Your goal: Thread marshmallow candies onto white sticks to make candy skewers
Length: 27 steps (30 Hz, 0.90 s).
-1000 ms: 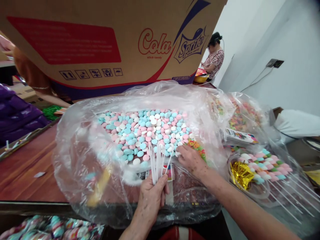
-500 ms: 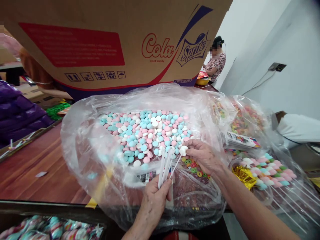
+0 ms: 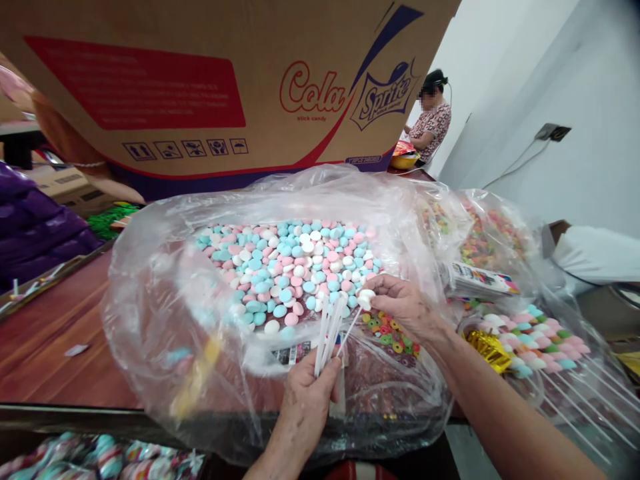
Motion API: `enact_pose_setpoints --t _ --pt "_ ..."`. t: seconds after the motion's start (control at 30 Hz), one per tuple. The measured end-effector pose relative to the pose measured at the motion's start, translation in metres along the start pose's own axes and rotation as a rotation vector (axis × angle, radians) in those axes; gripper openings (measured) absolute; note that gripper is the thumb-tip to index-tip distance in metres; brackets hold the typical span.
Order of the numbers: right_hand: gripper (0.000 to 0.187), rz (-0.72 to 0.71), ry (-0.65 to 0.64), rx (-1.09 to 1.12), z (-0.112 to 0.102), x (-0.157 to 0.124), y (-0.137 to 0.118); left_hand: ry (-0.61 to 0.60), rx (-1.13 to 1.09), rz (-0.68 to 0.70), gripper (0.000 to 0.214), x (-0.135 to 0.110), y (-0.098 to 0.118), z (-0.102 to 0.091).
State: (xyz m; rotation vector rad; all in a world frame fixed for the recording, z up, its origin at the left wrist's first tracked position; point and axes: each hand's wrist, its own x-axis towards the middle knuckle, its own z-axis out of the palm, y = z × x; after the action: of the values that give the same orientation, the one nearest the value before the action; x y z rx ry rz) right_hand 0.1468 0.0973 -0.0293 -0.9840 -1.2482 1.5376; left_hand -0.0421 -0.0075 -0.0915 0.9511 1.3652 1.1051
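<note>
My left hand (image 3: 306, 400) is closed round a small bunch of white sticks (image 3: 329, 333) that fan upward. One stick leans right, and its tip meets a white round candy (image 3: 367, 299). That candy is pinched between the thumb and fingers of my right hand (image 3: 403, 308). Behind both hands, pink, blue and white candies (image 3: 280, 270) lie loose in a large clear plastic bag (image 3: 150, 267) spread open on the table. Small coloured ring candies (image 3: 393, 333) show just below my right hand.
A big cardboard box (image 3: 270, 40) stands behind the bag. To the right lie skewered marshmallow-like candies (image 3: 545, 337), gold tinsel (image 3: 487, 350) and a stack of printed packets (image 3: 483, 280). Wrapped sweets (image 3: 105, 457) fill a box at the lower left. A person (image 3: 434, 120) works farther back.
My hands keep almost the same pose, with the white candy still at the stick's tip. The camera view has shifted slightly, and the bag's left side sits farther left.
</note>
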Motion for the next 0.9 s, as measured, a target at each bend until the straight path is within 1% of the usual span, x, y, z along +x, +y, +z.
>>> enact_pose_setpoints --t 0.17,0.27,0.33,0.43,0.57,0.67,0.77,0.83,0.9 --pt "0.019 -0.045 0.007 -0.161 0.005 -0.003 -0.004 -0.014 0.062 0.015 0.025 -0.002 0.007 -0.001" --pt "0.02 -0.048 0.006 -0.273 0.009 -0.005 -0.006 -0.028 0.081 0.038 0.029 -0.004 0.009 -0.002" --pt "0.022 -0.035 -0.009 -0.329 0.008 -0.005 -0.005 -0.029 0.084 0.055 0.033 -0.004 0.008 -0.003" --pt "0.026 -0.047 -0.018 -0.397 0.007 -0.007 0.001 -0.001 0.065 0.06 0.032 -0.004 0.005 -0.002" --pt "0.028 -0.131 0.051 -0.575 0.011 -0.011 0.01 0.059 -0.011 0.02 0.025 -0.005 0.009 0.001" --pt "0.029 -0.249 0.095 -0.703 0.018 -0.014 0.015 0.043 -0.018 -0.001 0.026 -0.006 0.015 0.0" --pt "0.028 -0.349 0.111 -0.774 0.023 -0.014 0.018 0.033 -0.014 -0.006 0.026 -0.007 0.02 -0.002" --pt "0.028 -0.35 0.104 -0.777 0.023 -0.013 0.019 0.035 -0.015 -0.013 0.026 -0.007 0.02 -0.002" --pt "0.028 -0.32 0.068 -0.757 0.021 -0.012 0.02 0.039 -0.008 -0.008 0.026 -0.007 0.018 -0.003"
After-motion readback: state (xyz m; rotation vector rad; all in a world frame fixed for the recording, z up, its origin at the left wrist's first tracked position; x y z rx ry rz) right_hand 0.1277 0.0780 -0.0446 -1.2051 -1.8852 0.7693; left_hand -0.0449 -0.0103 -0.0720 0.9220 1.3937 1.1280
